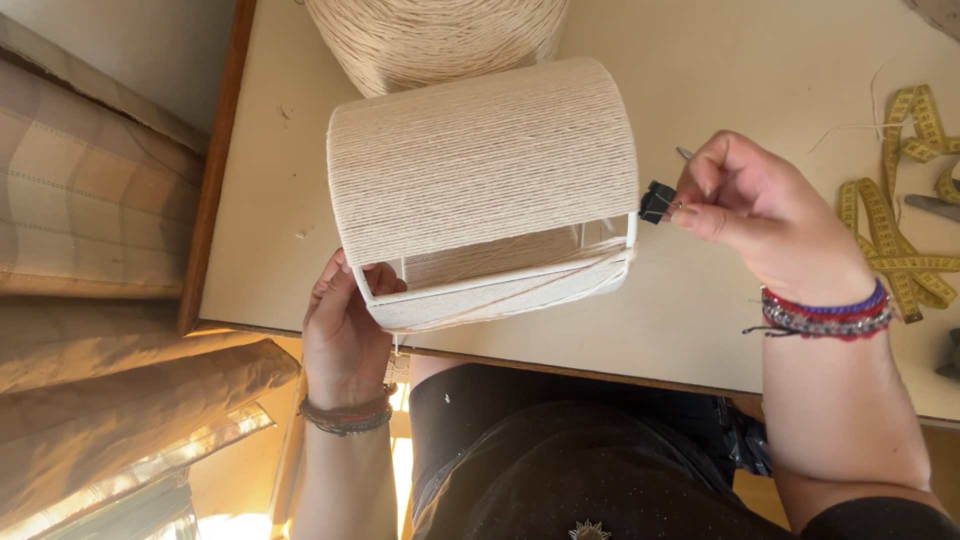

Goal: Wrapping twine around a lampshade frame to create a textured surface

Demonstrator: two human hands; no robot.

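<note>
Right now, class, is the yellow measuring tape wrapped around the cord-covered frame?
No: the yellow measuring tape lies loose on the table beyond the right hand, apart from the cord-wrapped frame.

Warm daylight fills the view, strongest at the bottom left, where it glares pale yellow off the glossy curtain fabric [120,420] and burns nearly white in the gap below it. The cream worktop [700,310] is lit evenly and brightly, with only soft shadows under the cord-wrapped frame [480,180] and beneath the right hand [760,215] near the worktop's front edge, while the dark clothing below that edge loses most detail. Focus is sharp across the middle, the wound cord showing strand by strand, and straight lines bow slightly toward the picture's edges.
</note>
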